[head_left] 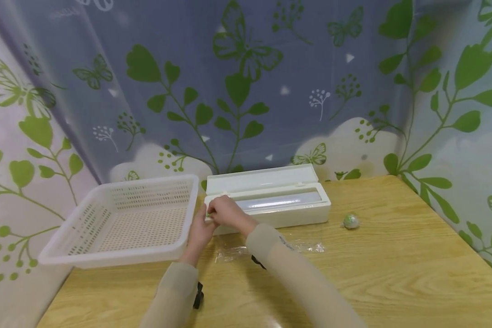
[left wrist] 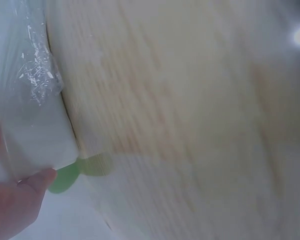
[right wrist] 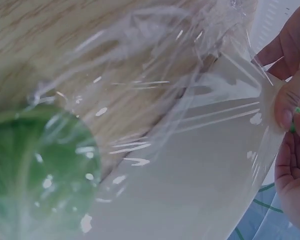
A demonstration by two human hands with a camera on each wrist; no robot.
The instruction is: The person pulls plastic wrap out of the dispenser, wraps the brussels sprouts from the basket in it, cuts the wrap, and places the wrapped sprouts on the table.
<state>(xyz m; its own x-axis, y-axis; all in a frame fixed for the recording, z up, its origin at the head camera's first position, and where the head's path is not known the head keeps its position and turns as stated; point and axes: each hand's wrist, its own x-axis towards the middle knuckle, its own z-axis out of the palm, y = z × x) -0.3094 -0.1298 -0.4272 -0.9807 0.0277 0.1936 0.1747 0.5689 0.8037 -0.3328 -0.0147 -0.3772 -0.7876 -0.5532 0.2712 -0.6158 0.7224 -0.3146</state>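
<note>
A long white cling film box (head_left: 270,214), its lid up, holds a roll of cling film (head_left: 279,200). My left hand (head_left: 200,230) grips the box's left end; in the left wrist view its fingers (left wrist: 35,185) lie at the box corner. My right hand (head_left: 228,212) pinches a small green slide cutter (right wrist: 295,119) at that same end, fingers curled. Clear cling film (right wrist: 215,95) drapes over the box front onto the table. Under or inside the film, close to the right wrist camera, lies a round green thing (right wrist: 35,170) with pale veins; its kind is unclear.
A white perforated plastic basket (head_left: 119,259) stands left of the box, close to my left hand. Right of the box sits a small green-and-white ball wrapped in film (head_left: 351,221). The wooden table (head_left: 414,269) meets a patterned curtain (head_left: 246,100) behind.
</note>
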